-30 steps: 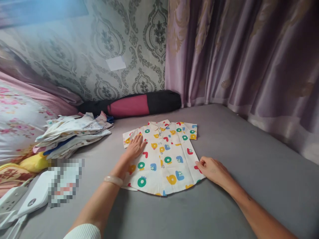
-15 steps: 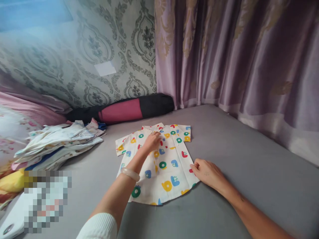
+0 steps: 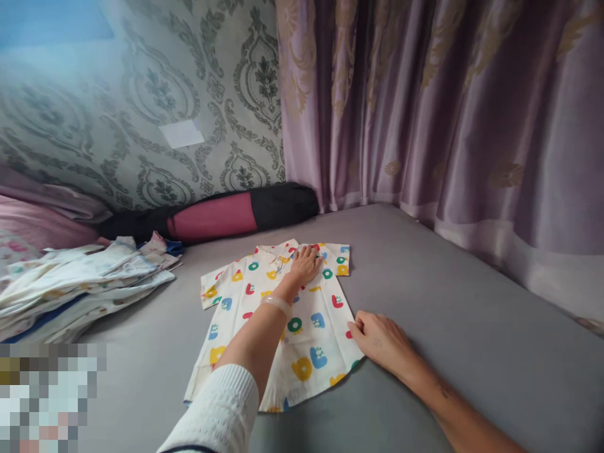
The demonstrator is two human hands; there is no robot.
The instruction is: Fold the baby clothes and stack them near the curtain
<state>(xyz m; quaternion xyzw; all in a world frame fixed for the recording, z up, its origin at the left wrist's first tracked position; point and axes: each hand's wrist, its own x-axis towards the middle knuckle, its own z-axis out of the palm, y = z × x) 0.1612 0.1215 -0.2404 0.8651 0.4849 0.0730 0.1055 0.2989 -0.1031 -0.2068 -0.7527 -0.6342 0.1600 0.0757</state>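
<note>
A white short-sleeved shirt (image 3: 302, 343) with red, blue, green and yellow prints lies spread on the grey bed sheet (image 3: 448, 302), its collar toward the wall. My left hand (image 3: 306, 263) rests flat on the upper front of the shirt, just below the collar, with its fingers spread. The forearm, wearing a pale bangle, crosses the shirt and hides part of its middle. At the shirt's right side edge, near the hem, my right hand (image 3: 381, 336) pinches the cloth between thumb and bent fingers.
A pile of light-coloured clothes (image 3: 89, 277) lies on the left. Along the patterned wall stretches a long black and dark-pink bag (image 3: 212, 215). Purple curtains (image 3: 401, 107) hang behind the bed's right side. A blurred-out patch covers the lower left corner.
My left hand has slid right across the shirt's upper front and flattened out. My right hand stays at the side edge. The camera view has shifted slightly right.
</note>
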